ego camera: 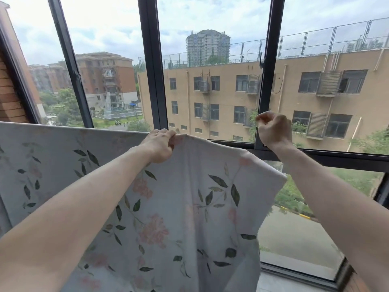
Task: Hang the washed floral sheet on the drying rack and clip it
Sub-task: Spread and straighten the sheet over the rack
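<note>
**Floral sheet partly draped at a window, no clips on it yet**

A person stands at a wide, dark-framed window, seen from their own head, both bare forearms stretched forward. A pale sheet printed with pink flowers and dark green leaves hangs in front of them. Its left part stretches flat along a straight top edge, which suggests it is already laid over a bar of the drying rack, though the rack itself is hidden under the cloth. The right part sags lower, its corner drooping down.

The job looks about half done: the sheet is up, but its right side seems to need pulling level, and no clips are visible anywhere on it.

The left hand pinches the sheet's top edge near the middle, fingers curled around a small fold of cloth. The right hand is raised just to the right, clear of the sheet, closed into a loose fist with thumb meeting fingertips. It may hold something small, such as a clip, but nothing can be made out.

Outside are beige and brick apartment blocks under a cloudy sky.
</note>
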Motion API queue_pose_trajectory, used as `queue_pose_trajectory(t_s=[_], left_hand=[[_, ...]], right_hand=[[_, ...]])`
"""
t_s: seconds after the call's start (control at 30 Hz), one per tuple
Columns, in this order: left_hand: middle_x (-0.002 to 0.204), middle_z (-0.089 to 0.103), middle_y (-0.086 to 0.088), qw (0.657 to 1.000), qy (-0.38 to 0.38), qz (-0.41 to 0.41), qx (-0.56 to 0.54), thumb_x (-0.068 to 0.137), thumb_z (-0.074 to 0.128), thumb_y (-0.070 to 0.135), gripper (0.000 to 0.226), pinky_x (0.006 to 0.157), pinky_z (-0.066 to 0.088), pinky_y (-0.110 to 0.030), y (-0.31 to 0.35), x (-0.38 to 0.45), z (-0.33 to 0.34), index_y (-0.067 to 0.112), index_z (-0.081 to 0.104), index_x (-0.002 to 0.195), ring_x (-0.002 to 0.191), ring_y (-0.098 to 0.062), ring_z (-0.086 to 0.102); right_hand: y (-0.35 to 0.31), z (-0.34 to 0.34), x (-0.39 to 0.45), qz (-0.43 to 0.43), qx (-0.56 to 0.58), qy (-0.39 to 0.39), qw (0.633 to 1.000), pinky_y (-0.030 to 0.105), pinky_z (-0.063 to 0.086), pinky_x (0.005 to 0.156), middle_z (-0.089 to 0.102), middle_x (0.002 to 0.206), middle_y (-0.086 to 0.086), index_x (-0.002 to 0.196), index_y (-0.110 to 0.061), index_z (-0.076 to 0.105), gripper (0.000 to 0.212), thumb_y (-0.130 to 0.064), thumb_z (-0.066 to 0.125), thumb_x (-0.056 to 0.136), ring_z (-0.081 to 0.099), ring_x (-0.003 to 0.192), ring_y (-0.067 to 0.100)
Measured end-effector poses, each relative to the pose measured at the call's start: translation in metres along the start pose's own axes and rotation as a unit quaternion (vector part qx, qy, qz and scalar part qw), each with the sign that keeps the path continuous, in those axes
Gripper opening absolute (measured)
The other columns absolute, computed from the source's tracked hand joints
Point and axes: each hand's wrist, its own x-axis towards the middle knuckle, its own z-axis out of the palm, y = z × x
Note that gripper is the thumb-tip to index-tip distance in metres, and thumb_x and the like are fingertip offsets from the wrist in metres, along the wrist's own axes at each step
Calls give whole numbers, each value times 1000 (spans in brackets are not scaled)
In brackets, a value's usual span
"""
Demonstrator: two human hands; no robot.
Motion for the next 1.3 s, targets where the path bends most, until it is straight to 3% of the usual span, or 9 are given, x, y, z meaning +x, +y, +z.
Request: queue_pose_trajectory(t_s=[0.13,0.27,0.4,0.57,0.8,0.9,1.03,1.13,1.3], left_hand=[[144,50,-1,1000,-6,-5,11,98,51,23,50,118,29,-43,-2,0,-1,31,42,147,139,-28,37],[143,49,-2,1000,-14,-9,12,95,51,18,56,117,29,-43,0,-1,-2,30,40,149,140,-28,37],[144,48,-2,1000,-15,-9,12,93,50,14,60,117,29,-43,7,-3,-3,29,39,150,139,-28,37],[143,48,-1,1000,-18,-13,18,90,51,11,57,115,32,-43,9,-4,-5,28,43,144,138,-27,37],[139,49,-1,999,-20,-19,22,86,49,6,58,110,33,-40,11,-6,-7,28,45,140,135,-26,38],[140,48,1,999,-20,-25,21,86,49,6,60,111,32,-38,12,-8,-6,30,44,140,137,-24,36],[141,49,2,999,-21,-37,23,84,49,5,60,110,33,-36,14,-8,-7,30,45,139,138,-22,37],[142,48,4,999,-21,-45,21,84,47,4,62,110,32,-36,16,-8,-9,31,44,140,139,-21,35],[137,49,4,999,6,-48,5,83,50,5,61,111,31,-36,20,-11,2,31,44,138,136,-22,34]], right_hand=[[15,8,-41,34,-20,-208,977,31,55,76,74,86,-6,100,-29,71,14,-40,75,92,70,80,12],[54,27,-90,32,-82,-286,954,27,50,67,72,81,-10,95,-36,74,12,-48,70,93,67,77,10],[63,33,-81,53,-70,-219,972,28,50,63,71,70,-8,77,-27,76,23,-33,66,97,68,74,19],[48,32,-24,24,-93,-135,986,40,63,76,79,85,-7,92,-30,82,21,-29,61,95,74,81,21],[-7,49,30,-25,-38,-35,998,29,58,86,80,102,0,103,-23,82,27,-11,59,97,72,93,22],[-4,73,25,35,14,-162,986,38,63,78,79,96,10,96,-16,79,20,-12,59,101,74,82,27],[19,99,0,36,-60,-434,898,43,66,74,74,110,15,107,-11,69,16,-23,59,104,76,94,25],[37,101,-17,44,43,-417,907,40,65,75,72,116,5,130,-31,52,28,-27,61,103,75,96,21],[59,94,-57,32,173,-433,884,33,61,85,75,116,-2,124,-22,69,31,-33,43,111,73,96,10]])
